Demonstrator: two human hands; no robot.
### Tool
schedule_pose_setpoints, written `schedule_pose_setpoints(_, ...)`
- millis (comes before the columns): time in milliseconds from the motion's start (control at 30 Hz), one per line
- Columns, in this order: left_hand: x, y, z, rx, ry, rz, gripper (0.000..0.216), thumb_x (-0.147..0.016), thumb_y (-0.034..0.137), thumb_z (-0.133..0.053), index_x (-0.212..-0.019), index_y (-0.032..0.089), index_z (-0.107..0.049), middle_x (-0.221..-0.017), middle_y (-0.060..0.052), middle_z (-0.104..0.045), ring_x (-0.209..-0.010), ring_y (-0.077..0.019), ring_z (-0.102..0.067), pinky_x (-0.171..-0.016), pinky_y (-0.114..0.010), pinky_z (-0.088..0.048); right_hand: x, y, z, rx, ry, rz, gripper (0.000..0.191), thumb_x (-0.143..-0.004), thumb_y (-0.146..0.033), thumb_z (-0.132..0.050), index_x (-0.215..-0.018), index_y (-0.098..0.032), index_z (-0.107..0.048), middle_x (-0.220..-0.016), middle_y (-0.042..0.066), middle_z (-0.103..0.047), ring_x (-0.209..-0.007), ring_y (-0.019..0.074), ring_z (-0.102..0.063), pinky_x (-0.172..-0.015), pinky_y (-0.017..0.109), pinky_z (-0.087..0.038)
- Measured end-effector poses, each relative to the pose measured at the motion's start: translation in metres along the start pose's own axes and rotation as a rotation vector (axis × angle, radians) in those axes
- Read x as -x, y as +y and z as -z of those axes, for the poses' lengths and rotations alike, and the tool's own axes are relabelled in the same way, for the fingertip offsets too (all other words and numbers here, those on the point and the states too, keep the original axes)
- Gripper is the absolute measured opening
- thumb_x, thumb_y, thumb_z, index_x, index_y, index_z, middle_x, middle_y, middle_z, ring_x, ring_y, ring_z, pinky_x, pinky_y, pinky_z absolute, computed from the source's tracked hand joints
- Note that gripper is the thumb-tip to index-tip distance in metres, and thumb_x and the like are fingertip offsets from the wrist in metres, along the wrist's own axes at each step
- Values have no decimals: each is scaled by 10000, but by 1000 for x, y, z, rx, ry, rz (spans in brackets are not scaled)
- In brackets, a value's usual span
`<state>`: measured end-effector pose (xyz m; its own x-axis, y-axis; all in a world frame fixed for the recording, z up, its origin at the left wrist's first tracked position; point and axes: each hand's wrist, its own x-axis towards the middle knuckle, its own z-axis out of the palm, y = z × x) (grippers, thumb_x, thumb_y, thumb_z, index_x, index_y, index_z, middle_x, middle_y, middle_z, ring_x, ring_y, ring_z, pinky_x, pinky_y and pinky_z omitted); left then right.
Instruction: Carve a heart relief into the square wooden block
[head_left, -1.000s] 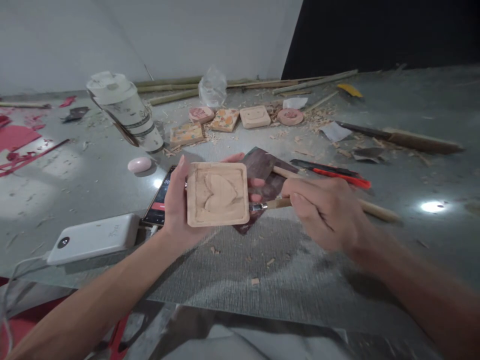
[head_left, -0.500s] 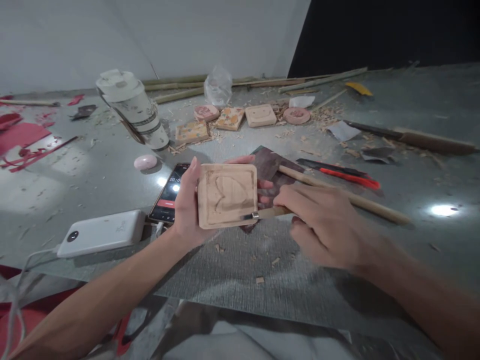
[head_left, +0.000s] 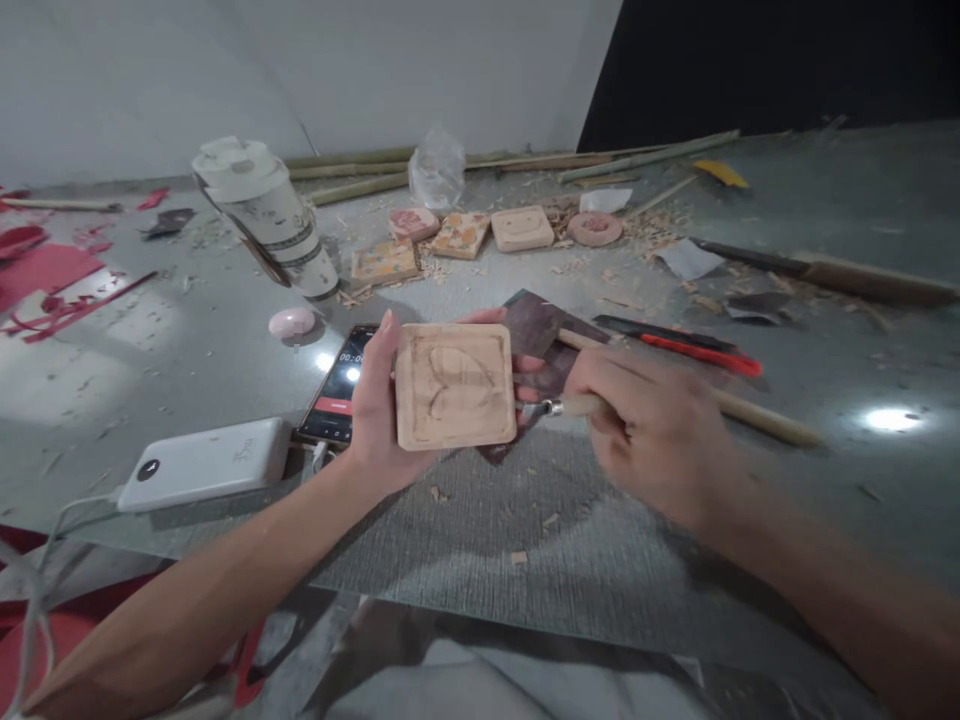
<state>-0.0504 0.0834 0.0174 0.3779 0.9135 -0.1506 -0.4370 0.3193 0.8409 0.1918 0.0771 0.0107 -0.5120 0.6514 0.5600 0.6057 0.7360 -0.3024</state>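
Observation:
My left hand (head_left: 375,400) grips a square wooden block (head_left: 459,425) from its left side and from behind, fingertips showing past its right edge. A heart-like outline is carved inside a grooved border on the block's face. My right hand (head_left: 645,425) is closed around the wooden handle of a carving chisel (head_left: 577,404). The chisel's metal blade points left and lies at the block's right edge, close to the left fingertips; I cannot tell whether it touches. Beneath the hands is a dark sheet (head_left: 529,350), with a wooden stick (head_left: 765,418) passing under the right hand.
Left of the hands lie a phone (head_left: 334,400), a white power bank (head_left: 206,465) and a pink oval object (head_left: 291,323). A white cup (head_left: 262,220) stands behind. Carved blocks (head_left: 523,229), wood shavings, a red-black cutter (head_left: 697,352) and a large knife (head_left: 847,275) lie farther back.
The chisel has moved right and slightly up, its blade off the block's face to the right edge. My right hand has shifted with it. The block has tilted slightly.

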Motion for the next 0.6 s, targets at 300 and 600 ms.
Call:
schedule_pose_setpoints(300,1,1,-2,10,-12,-24,848,-1036,850,-239,-1439,228,-650,-1179,-149,-833,-1009,-349,-822,-812,-478,-678,0,-2,4,-134,-32,-28,423,-640,33,-475,-802,-265,-222,-680,-60,-303,-597,139,-290,-565,318,-221)
schedule_pose_setpoints(600,8,3,-6,50,9,-6,911,-1028,857,-124,-1425,261,-687,-1224,-140,-840,-1002,-341,-823,-852,-493,-683,-1,4,-2,-103,0,-89,379,-777,12,-523,-810,-279,-282,-717,-40,-433,-634,165,-414,-610,328,-309)
